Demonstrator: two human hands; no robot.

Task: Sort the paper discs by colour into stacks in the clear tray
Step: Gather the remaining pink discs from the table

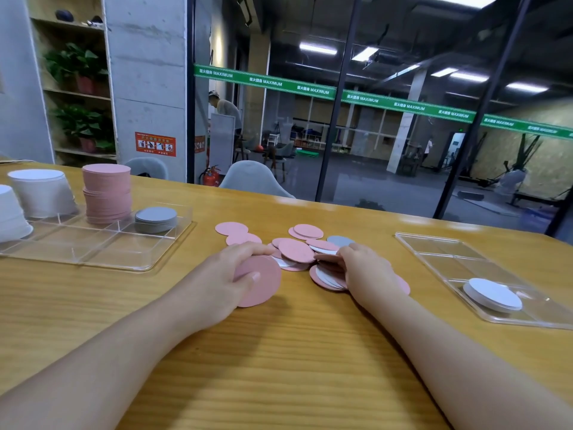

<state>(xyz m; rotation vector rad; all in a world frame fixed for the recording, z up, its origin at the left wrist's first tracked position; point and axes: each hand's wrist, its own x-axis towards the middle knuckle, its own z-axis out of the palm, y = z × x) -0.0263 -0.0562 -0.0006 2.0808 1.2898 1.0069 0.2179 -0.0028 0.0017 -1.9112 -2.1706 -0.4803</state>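
The left hand (231, 276) grips a small pink stack (263, 282) while the right hand (361, 270) curls around mixed loose discs (297, 249) on the tabletop (279, 352), and the pink pile (107, 193) in the clear tray (130, 262) lies far-left, nearer the left hand.

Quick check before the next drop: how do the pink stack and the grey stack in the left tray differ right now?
The pink stack is far taller than the grey stack. The pink stack has a visible offset partway up; the grey stack sits low and even. The grey one stands nearer the left tray's right end. Both are round paper discs standing in neighbouring compartments.
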